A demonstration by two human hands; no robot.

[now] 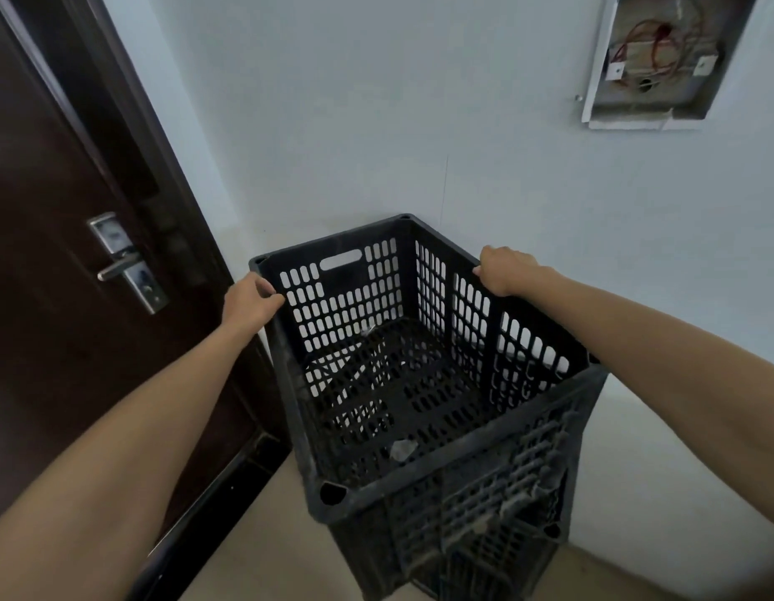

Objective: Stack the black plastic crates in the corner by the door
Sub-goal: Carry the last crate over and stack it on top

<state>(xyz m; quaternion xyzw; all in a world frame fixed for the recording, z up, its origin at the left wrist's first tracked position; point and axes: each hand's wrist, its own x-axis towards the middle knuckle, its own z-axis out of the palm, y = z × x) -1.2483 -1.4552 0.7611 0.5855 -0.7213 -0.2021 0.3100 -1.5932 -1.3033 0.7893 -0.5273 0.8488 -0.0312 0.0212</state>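
A black slotted plastic crate [420, 383] stands open-topped in the corner between the door and the white wall. It rests on a second black crate [485, 540], whose dusty side shows below it. My left hand [248, 303] grips the top crate's left rim near the far corner. On the right rim, my right hand [504, 271] is closed over the edge. A small scrap of paper [402, 448] lies on the top crate's slotted bottom.
A dark brown door [64, 253] with a metal lever handle [120, 266] fills the left side. White walls [420, 123] meet behind the crates. An open wall box with red wires [654, 58] sits at the upper right. Beige floor [255, 557] shows below.
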